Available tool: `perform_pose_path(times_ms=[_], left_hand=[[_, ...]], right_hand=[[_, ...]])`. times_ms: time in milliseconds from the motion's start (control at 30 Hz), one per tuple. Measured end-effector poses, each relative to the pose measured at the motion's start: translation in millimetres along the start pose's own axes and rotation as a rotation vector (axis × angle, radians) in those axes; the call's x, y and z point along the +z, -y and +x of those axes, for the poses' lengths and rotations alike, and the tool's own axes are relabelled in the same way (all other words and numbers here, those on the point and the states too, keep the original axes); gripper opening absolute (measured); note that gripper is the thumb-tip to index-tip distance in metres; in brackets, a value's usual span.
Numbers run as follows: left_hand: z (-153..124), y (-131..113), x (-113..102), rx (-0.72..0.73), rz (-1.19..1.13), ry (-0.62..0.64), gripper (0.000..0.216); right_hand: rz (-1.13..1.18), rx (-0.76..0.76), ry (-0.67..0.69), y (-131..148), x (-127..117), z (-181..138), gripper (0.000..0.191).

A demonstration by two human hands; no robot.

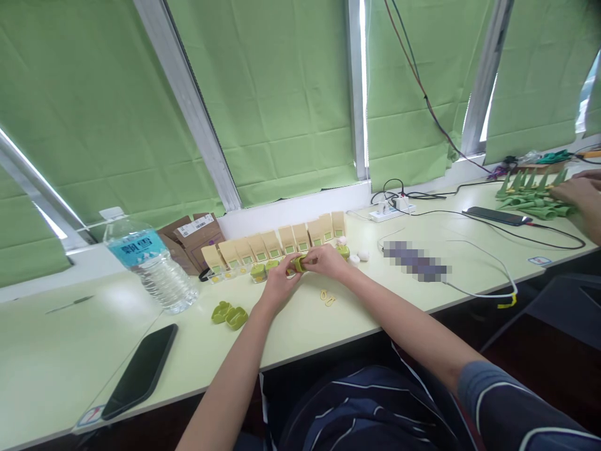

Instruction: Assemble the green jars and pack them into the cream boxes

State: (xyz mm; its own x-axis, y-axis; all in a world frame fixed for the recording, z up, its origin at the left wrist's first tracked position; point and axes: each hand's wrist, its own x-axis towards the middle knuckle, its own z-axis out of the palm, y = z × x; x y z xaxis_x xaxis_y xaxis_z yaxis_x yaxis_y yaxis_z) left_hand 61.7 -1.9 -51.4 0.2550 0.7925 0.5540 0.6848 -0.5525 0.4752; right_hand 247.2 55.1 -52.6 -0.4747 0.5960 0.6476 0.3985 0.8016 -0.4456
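Between the fingertips of both my hands is a small green plastic part [298, 264], held just above the table. My left hand [280, 285] grips it from the left, and my right hand [328, 260] pinches it from the right. Several similar green pieces stand close behind, among them a green piece [258, 272] left of my hands. To the right lie small white round pieces [362, 255]. Two yellow loop-shaped pieces [327, 298] rest in front of my right hand. Left of my left forearm lie green petal-shaped shells [229, 315].
A row of brown card pieces [263, 246] stands behind my hands. Leftward are a water bottle [150, 260], a phone [141, 371] and a cardboard box [197, 241]. A power strip [392, 212] and cables lie rightward. Another person's hand [585, 200] is by green cones [533, 181].
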Motion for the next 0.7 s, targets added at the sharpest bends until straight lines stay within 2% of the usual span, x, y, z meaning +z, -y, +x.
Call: perform_pose_path(times_ms=[233,333,467,700], left_hand=[[-2,4,1,0.022,0.040,0.010,0.045],[-1,6,3,-0.004,0.019,0.003,0.046],[2,7,5,-0.059,-0.008,-0.038,0.048],[3,10,4,-0.137,-0.028,-0.076,0.052]], right_hand=[[0.044,-0.033,0.044,-2,0,0,0.011],[0.125,0.019,0.040,-5,1,0,0.009],[0.231,0.123,-0.007,-6,0,1,0.013],[0.202,0.089,-0.171,-6,-6,1,0.021]])
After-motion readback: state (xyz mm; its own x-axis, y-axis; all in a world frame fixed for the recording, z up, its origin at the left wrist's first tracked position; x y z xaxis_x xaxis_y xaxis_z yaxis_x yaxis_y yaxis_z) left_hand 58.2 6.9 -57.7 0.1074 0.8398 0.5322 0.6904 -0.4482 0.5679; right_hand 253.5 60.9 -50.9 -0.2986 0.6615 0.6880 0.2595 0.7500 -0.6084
